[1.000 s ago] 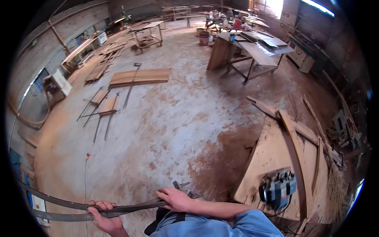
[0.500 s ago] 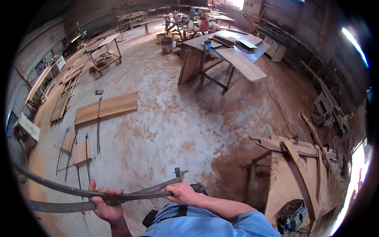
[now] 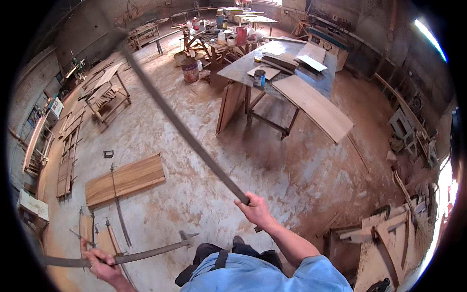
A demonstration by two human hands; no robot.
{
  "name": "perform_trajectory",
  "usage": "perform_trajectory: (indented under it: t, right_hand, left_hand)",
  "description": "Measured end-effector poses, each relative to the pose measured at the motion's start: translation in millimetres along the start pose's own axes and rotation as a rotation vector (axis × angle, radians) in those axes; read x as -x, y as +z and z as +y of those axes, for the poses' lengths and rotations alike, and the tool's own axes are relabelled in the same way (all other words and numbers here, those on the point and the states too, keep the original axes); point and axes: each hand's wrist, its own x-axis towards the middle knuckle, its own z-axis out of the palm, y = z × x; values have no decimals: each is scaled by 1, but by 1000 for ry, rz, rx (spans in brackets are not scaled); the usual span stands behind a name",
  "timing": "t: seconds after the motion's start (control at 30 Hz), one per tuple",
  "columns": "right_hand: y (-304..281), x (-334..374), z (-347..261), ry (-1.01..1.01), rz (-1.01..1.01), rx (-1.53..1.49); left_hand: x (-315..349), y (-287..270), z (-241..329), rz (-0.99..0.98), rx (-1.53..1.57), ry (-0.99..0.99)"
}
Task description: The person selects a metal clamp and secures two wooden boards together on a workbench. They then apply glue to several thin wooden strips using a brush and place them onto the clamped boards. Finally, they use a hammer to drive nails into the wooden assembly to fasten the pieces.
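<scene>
My right hand (image 3: 256, 210) is closed round the near end of a long dark metal bar clamp (image 3: 187, 136). That bar slants up and away to the left, over the floor, with a blurred thicker end. At the lower left, my left hand (image 3: 101, 264) grips a second metal bar clamp (image 3: 153, 249), held roughly level; its jaw end points right, in front of my legs. Beyond the left hand a wide wooden panel (image 3: 126, 180) lies on the floor with a thin bar across it. Smaller boards (image 3: 103, 239) with bars lie nearest that hand.
A metal-topped table (image 3: 238, 70) bears boards and a can (image 3: 260, 78); one long board (image 3: 314, 104) overhangs its edge. A small C-clamp (image 3: 108, 154) lies on the floor. Wood pieces (image 3: 379, 233) are piled at the lower right. A paint bucket (image 3: 190, 69) stands farther off.
The two bar clamps, close together before, are now apart. My right hand has moved up and right, swinging its clamp upward; my left hand has shifted left with the other.
</scene>
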Motion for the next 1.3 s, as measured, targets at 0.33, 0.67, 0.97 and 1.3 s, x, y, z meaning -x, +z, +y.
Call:
perform_trajectory:
  t: [0.33, 0.67, 0.97, 1.3]
  right_hand:
    - [56, -310, 73, 217, 275, 30]
    - [101, -580, 119, 569, 401, -146]
    - [107, -837, 166, 607, 532, -289]
    - [81, -937, 263, 611, 554, 748]
  left_hand:
    - [-243, 60, -147, 252, -249, 56]
    - [-460, 200, -288, 156, -743, 150]
    - [-626, 295, -443, 189, -720, -154]
    - [-732, 420, -604, 61, -786, -374]
